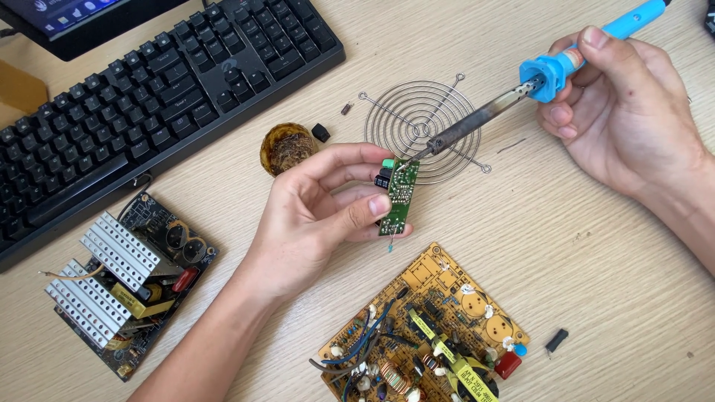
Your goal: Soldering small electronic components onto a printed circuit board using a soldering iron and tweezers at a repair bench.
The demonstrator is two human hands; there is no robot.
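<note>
Head view, looking down at a pale wooden table (581, 268). Left hand (320, 212), centre of frame, pinches a small green circuit board (399, 198) on edge between thumb and fingertips, held just above the table. Right hand (633, 112), upper right, fingers closed around the blue handle of a soldering iron (521, 93); the dark shaft slants down-left and its tip touches the top end of the green board. Behind the tip, a round wire fan guard (447, 112) lies flat. Just left of it, a small round tin (287, 147) of brown stuff. Black keyboard (149, 89) fills the upper left. Lower left, a board with silver heat sinks (123, 286). Bottom centre, a larger yellow circuit board (424, 327) with coils and wires. A small black part (556, 341) lies at lower right.
</note>
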